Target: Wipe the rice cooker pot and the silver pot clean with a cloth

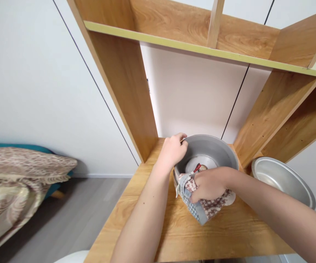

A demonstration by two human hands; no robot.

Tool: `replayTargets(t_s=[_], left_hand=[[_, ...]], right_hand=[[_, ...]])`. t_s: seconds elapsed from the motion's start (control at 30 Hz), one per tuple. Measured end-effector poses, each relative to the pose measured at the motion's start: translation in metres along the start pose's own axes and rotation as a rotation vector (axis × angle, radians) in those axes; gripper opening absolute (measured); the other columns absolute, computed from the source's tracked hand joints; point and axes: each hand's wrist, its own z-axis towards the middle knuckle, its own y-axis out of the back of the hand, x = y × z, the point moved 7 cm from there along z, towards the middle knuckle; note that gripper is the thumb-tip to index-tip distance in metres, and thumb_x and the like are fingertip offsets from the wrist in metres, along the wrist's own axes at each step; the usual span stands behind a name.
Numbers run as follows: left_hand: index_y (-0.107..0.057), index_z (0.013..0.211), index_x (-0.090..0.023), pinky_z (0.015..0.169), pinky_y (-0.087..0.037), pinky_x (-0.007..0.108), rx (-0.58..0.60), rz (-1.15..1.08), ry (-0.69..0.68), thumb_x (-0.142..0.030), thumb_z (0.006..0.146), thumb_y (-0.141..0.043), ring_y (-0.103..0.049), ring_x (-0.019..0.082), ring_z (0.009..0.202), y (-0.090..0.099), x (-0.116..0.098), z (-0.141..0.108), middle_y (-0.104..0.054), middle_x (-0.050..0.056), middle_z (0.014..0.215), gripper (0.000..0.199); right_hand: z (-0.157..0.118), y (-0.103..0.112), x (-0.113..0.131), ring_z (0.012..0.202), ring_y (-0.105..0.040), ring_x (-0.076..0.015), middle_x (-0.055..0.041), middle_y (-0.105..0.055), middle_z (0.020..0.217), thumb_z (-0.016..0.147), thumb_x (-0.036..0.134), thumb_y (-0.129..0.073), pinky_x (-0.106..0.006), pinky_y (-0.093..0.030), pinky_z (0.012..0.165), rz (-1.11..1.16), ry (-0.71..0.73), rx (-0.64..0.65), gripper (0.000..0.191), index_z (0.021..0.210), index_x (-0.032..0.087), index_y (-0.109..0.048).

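A round grey metal pot [215, 148] stands on the wooden desk [136, 212], below the shelf unit. My left hand [174, 149] grips its rim at the left, fingers curled over the edge. At the pot's near side my right hand [209, 184] is closed on a patterned cloth [202, 208], which drapes over the rim and hangs down the outer wall. Inside, on the pot's bottom, lies a small red and round item [200, 168], partly hidden by the right hand.
Right of the pot sits an oval metal basin [278, 175], partly behind my right forearm. Wooden shelf uprights [125, 87] flank the pot, with a shelf edge [174, 43] above. A draped fabric-covered piece of furniture [18, 182] stands at the left.
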Motion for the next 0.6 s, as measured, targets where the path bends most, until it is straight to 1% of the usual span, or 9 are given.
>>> replayTargets(t_s=[0.1,0.2,0.33,0.4,0.47,0.53,0.6], left_hand=[[-0.09,0.142,-0.023,0.133,-0.061,0.041,-0.003,-0.001,-0.007,-0.015,0.109,-0.06,-0.083,0.031,0.147,0.0,-0.002,-0.001,-0.091,0.01,0.146,0.046],[-0.091,0.139,-0.025,0.131,-0.062,0.041,-0.018,0.0,-0.021,-0.016,0.108,-0.062,-0.084,0.031,0.144,0.0,-0.003,-0.001,-0.092,0.009,0.144,0.044],[-0.091,0.139,-0.025,0.13,-0.062,0.04,-0.017,-0.006,-0.03,-0.017,0.108,-0.061,-0.084,0.03,0.143,-0.002,0.0,0.0,-0.092,0.009,0.144,0.044],[-0.091,0.14,-0.025,0.13,-0.063,0.042,-0.016,-0.001,-0.037,-0.017,0.108,-0.061,-0.084,0.031,0.142,-0.001,0.0,0.0,-0.092,0.009,0.144,0.044],[-0.09,0.142,-0.024,0.13,-0.063,0.044,-0.011,0.007,-0.044,-0.017,0.108,-0.061,-0.084,0.033,0.143,0.0,0.0,0.0,-0.091,0.01,0.147,0.045],[-0.088,0.145,-0.022,0.13,-0.062,0.044,0.003,0.011,-0.048,-0.017,0.109,-0.06,-0.083,0.033,0.145,0.001,-0.002,-0.002,-0.09,0.01,0.15,0.046],[-0.087,0.149,-0.019,0.131,-0.061,0.044,0.025,0.015,-0.038,-0.016,0.11,-0.059,-0.082,0.033,0.146,0.003,-0.005,-0.003,-0.089,0.012,0.152,0.047]], right_hand=[[0.003,0.0,-0.001,0.081,-0.066,-0.0242,-0.0029,-0.068,0.081,0.1,0.047,-0.069,-0.036,-0.052,0.07,-0.004,0.015,-0.003,0.037,0.072,0.027,-0.054],[0.001,0.001,0.003,0.083,-0.067,-0.0259,-0.0049,-0.071,0.082,0.1,0.041,-0.068,-0.037,-0.051,0.072,-0.051,0.024,-0.029,0.029,0.076,0.025,-0.062],[-0.003,0.007,0.013,0.088,-0.07,-0.028,-0.0093,-0.079,0.093,0.105,0.031,-0.066,-0.04,-0.054,0.077,-0.108,0.026,-0.086,0.02,0.089,0.021,-0.075],[-0.002,0.01,0.017,0.091,-0.071,-0.0262,-0.0081,-0.08,0.1,0.11,0.029,-0.067,-0.039,-0.056,0.082,-0.117,0.033,-0.121,0.017,0.101,0.021,-0.077],[0.002,0.014,0.018,0.09,-0.071,-0.023,-0.0056,-0.079,0.104,0.115,0.032,-0.07,-0.038,-0.06,0.083,-0.113,0.028,-0.147,0.015,0.108,0.02,-0.077],[0.007,0.016,0.016,0.081,-0.069,-0.0197,-0.003,-0.078,0.099,0.116,0.033,-0.074,-0.035,-0.06,0.077,-0.093,0.019,-0.163,0.018,0.103,0.02,-0.076],[0.011,0.02,0.015,0.071,-0.065,-0.018,-0.0022,-0.076,0.088,0.112,0.029,-0.079,-0.032,-0.057,0.068,-0.064,0.016,-0.203,0.026,0.087,0.02,-0.073]])
